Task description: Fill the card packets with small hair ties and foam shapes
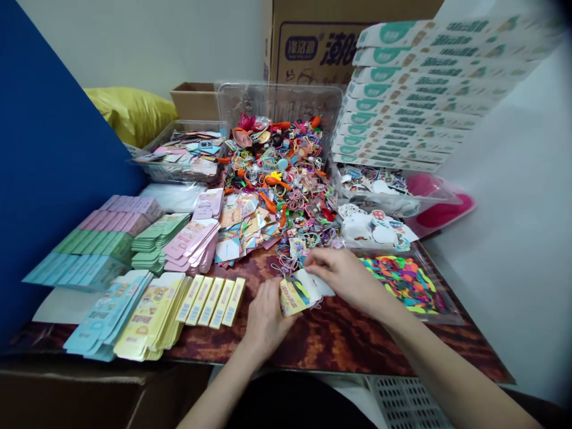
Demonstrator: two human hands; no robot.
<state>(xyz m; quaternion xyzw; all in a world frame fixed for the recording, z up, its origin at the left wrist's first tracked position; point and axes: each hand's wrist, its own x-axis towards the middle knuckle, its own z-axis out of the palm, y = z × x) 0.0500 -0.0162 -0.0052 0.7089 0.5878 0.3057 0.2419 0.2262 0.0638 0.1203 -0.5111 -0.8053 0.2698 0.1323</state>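
Note:
My left hand [267, 313] is closed around a small yellow printed carton [290, 300] above the front middle of the table. At the carton's open end are a white piece of card [316, 285] and a yellow-green item [301, 291], partly tucked in. My right hand [346, 277] has its fingers pinched at the upper edge of the white card. Just beyond the hands spreads a heap of hair ties and small trinkets [299, 199]. Thin bands hang under the card, and where they end is hidden.
Finished-looking yellow boxes [211, 301] stand in a row left of my hands, beside flat yellow cartons [152, 313] and blue cartons [107, 313]. A tray of bright neon pieces [404, 283] lies at right. Stacked white boxes [402, 95] rise behind it.

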